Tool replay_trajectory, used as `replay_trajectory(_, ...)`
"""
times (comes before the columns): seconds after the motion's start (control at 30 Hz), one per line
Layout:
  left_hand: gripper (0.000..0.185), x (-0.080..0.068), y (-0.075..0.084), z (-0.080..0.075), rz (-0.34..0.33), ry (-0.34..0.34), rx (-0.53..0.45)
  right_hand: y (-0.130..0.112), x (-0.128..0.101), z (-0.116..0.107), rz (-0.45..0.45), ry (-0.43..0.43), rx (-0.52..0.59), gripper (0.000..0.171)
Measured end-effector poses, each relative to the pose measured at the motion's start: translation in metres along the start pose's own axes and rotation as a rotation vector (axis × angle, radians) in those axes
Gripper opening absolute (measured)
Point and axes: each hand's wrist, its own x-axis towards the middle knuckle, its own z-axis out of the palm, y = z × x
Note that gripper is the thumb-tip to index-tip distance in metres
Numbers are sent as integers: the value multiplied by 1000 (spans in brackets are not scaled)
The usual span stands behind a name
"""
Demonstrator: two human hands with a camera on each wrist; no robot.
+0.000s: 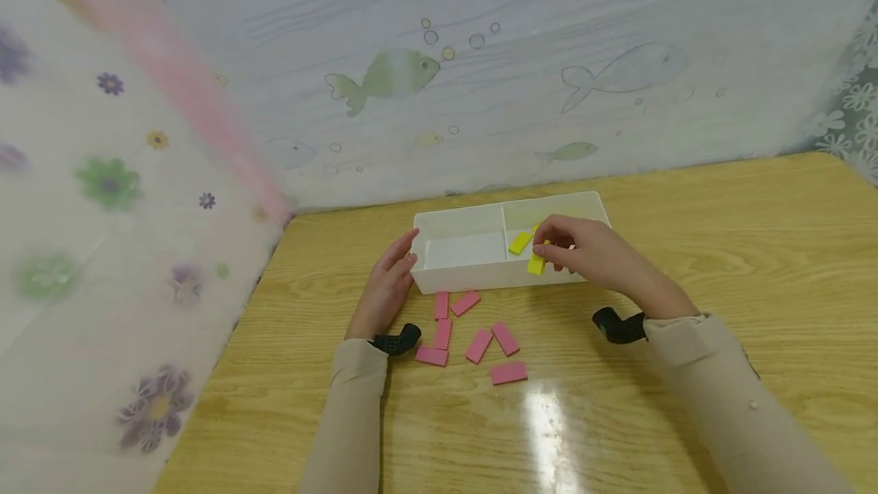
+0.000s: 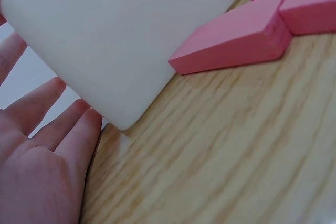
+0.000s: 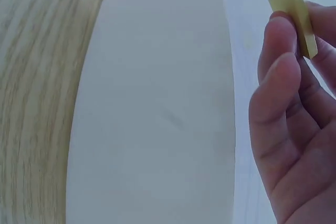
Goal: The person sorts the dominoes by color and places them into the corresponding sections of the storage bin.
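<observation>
A wooden table is carrying everything, with fish-print and flower-print sheets hanging behind and to the left of it. A white two-compartment tray is sitting near the table's far middle. The left hand is resting flat against the tray's left end, fingers straight and holding nothing — the left wrist view is showing the fingers touching the tray's corner. The right hand is hovering over the tray's right compartment, its fingers curled and pinching a yellow block just above the tray's near wall; another yellow block is lying inside that right compartment. Seven pink blocks are lying scattered on the table just in front of the tray, between the two wrists — none of them being touched.
</observation>
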Motion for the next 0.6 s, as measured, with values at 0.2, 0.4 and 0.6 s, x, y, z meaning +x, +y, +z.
replay_trajectory(0.2,45,1,1,1,-3,2,5,7,0,-8,-9,44,-6,26)
replay_trajectory(0.4,45,0,1,0,-8,3,8,13,0,-13,5,104,-29,33)
replay_trajectory(0.6,44,0,1,1,-3,-1,8,18,-2,-19,36,169,-22,33)
